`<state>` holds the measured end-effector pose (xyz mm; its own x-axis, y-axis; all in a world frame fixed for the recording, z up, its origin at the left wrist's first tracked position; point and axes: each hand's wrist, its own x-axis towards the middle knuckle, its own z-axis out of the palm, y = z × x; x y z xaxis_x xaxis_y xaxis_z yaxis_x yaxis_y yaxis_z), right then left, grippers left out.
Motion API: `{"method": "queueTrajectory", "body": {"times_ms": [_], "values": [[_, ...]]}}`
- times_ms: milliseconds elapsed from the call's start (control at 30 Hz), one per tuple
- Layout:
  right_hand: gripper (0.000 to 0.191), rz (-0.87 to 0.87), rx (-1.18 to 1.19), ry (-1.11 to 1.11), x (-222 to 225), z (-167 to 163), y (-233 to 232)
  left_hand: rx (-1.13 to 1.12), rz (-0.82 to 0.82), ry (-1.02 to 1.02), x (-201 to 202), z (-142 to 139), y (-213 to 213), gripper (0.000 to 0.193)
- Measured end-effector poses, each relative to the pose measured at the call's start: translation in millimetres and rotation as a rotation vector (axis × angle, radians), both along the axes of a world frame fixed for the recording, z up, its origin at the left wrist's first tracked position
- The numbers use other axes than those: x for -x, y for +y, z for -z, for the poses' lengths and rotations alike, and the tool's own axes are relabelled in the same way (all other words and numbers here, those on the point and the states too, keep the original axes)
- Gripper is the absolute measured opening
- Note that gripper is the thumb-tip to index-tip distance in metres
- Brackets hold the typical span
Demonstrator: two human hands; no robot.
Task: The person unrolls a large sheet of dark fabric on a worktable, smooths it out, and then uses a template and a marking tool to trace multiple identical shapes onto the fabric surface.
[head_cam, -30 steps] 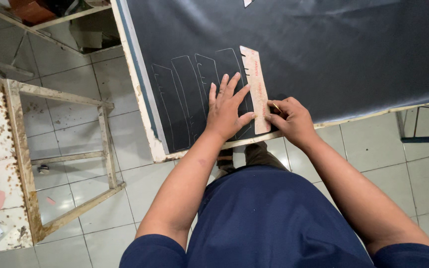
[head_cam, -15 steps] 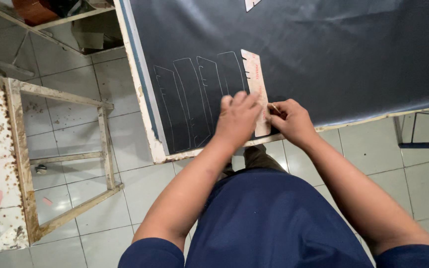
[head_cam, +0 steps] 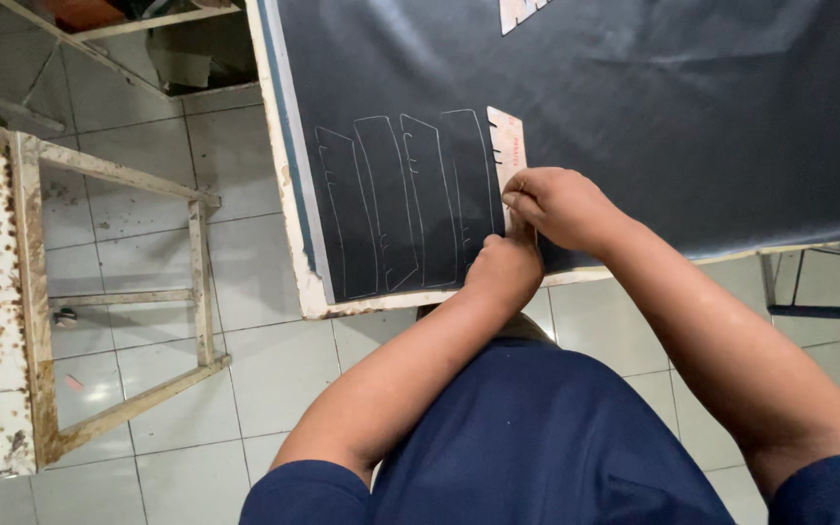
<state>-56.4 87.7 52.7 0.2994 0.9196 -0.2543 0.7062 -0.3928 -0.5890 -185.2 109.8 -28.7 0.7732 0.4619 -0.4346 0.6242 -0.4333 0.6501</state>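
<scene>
A long pale cardboard template (head_cam: 508, 144) lies on dark fabric (head_cam: 692, 126) spread over a table, just right of several chalk outlines (head_cam: 405, 199) of the same long shape. My right hand (head_cam: 561, 206) rests over the template's middle, fingertips pinched on its left edge. My left hand (head_cam: 506, 270) is curled into a loose fist over the template's lower end, near the table's front edge. The lower half of the template is hidden by both hands. I cannot tell whether the right hand also holds chalk.
The table's worn pale edge (head_cam: 289, 209) runs along the fabric's left side. A rusty metal frame stand (head_cam: 109, 282) sits on the tiled floor at left. Another pale pattern piece (head_cam: 517, 12) lies at the fabric's far edge. Metal legs (head_cam: 819, 282) show at right.
My left hand has gone from flat with fingers spread beside the template to curled over its lower end. My right hand has moved up from the template's bottom to its middle.
</scene>
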Motion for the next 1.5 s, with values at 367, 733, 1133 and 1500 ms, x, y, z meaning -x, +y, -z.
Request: {"method": "queueTrajectory", "body": {"times_ms": [367,733,1133,1500], "values": [[0.016,-0.19,-0.199,-0.265,-9,26,10,-0.192,0.204,-0.013,1,22,4,0.036],[0.014,-0.149,-0.375,-0.238,-29,29,27,-0.729,0.312,-0.318,12,-3,19,0.033],[0.016,-0.039,-0.308,-0.156,-24,26,42,-0.692,0.281,-0.294,5,-15,36,0.027],[0.019,0.01,-0.206,-0.093,-37,20,54,-0.598,0.286,-0.277,-2,-20,42,0.018]]}}
